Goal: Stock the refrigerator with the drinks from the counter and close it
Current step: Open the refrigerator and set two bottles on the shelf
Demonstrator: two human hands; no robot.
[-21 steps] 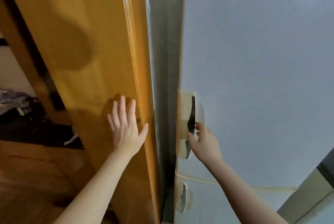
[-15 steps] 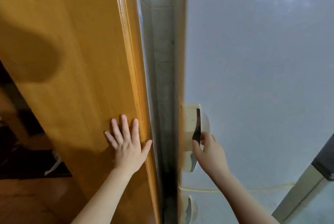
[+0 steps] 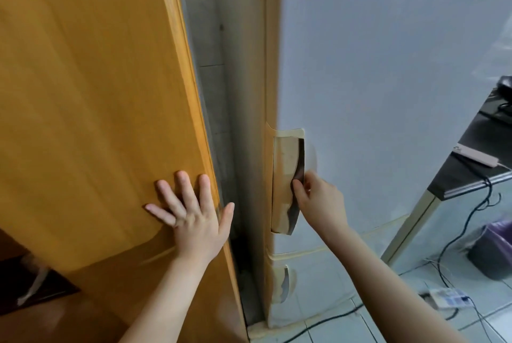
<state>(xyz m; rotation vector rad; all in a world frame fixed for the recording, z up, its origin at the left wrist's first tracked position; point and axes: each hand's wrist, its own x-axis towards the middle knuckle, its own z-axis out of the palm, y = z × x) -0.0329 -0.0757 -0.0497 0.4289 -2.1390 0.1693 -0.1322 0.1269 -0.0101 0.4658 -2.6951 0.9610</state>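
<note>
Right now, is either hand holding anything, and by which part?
The right hand grips the refrigerator door by its recessed handle. The left hand lies flat on the wooden door, holding nothing.

Counts around the refrigerator (image 3: 388, 65)
Two hands, left hand (image 3: 196, 220) and right hand (image 3: 321, 201); two handles on it, upper handle (image 3: 285, 176) and lower handle (image 3: 281, 284); one wooden door (image 3: 97, 79) to its left; one table (image 3: 471, 173), one bin (image 3: 493, 248) and perhaps three tangled cables (image 3: 487, 189) to its right.

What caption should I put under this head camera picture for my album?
Left hand flat on the wooden door, right hand gripping the fridge handle.
</note>
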